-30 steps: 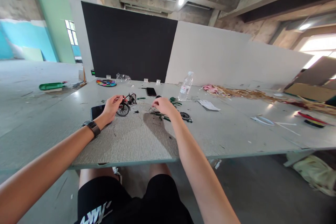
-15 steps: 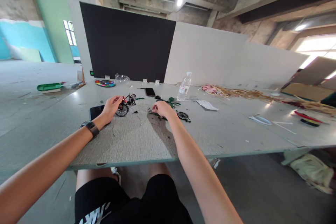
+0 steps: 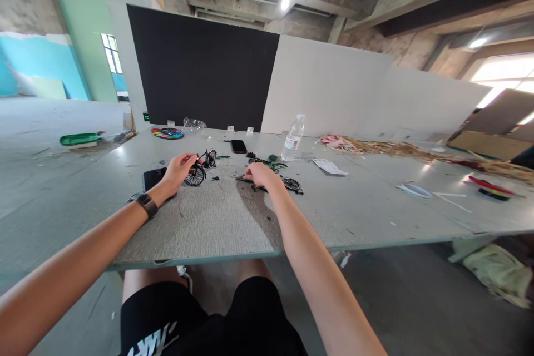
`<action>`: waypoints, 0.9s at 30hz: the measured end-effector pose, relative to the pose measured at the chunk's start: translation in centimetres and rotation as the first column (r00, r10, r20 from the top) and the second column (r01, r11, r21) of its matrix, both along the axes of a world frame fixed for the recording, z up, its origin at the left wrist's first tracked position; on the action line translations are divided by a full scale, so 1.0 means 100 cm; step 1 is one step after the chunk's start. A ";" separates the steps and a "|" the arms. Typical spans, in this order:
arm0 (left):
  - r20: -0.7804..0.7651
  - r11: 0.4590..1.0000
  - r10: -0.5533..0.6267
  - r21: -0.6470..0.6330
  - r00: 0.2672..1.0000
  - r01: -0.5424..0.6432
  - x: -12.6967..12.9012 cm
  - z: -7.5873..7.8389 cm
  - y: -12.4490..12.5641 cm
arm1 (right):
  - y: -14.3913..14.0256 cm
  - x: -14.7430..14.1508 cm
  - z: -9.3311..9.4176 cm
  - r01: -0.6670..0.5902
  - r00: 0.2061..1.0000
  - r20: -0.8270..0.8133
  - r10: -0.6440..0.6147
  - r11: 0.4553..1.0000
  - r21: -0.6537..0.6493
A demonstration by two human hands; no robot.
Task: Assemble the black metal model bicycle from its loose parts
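My left hand point(image 3: 178, 169) holds a small black model bicycle point(image 3: 201, 166) upright on the grey table point(image 3: 217, 217), fingers at its rear part. My right hand point(image 3: 259, 174) rests low on the table, fingertips on small green model parts point(image 3: 244, 178). A loose black wheel point(image 3: 291, 183) lies just right of that hand, and more green bicycle pieces point(image 3: 272, 163) lie behind it. What the right fingers pinch is too small to tell.
A dark phone point(image 3: 152, 178) lies by my left wrist, another phone point(image 3: 239, 146) farther back. A water bottle point(image 3: 293, 138) stands behind the parts. A colour palette point(image 3: 167, 133), paper slip point(image 3: 329, 167) and straw pile point(image 3: 387, 149) lie farther off.
My right hand has dropped lower onto the green parts and shifted slightly right. My left hand stays on the black bicycle.
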State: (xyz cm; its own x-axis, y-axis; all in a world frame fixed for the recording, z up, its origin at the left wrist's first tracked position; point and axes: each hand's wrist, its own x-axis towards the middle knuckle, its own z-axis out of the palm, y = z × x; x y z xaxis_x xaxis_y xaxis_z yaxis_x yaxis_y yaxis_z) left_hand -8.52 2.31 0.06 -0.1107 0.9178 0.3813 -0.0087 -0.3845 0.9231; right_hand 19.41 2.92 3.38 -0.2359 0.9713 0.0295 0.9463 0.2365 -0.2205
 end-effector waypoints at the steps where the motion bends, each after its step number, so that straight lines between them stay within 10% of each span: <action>1: -0.010 1.000 0.002 0.004 1.000 -0.002 0.000 0.000 0.000 | 0.000 0.000 0.000 0.003 1.000 0.002 -0.003 1.000 0.003; 11: -0.047 1.000 0.001 0.019 0.999 0.000 0.002 0.001 -0.003 | -0.031 -0.027 0.029 -0.223 0.972 -0.052 0.230 0.969 0.110; 27: -0.065 0.999 0.024 0.030 0.998 -0.022 0.002 0.000 0.000 | -0.093 -0.024 -0.010 -0.387 0.897 -0.168 0.408 0.911 0.146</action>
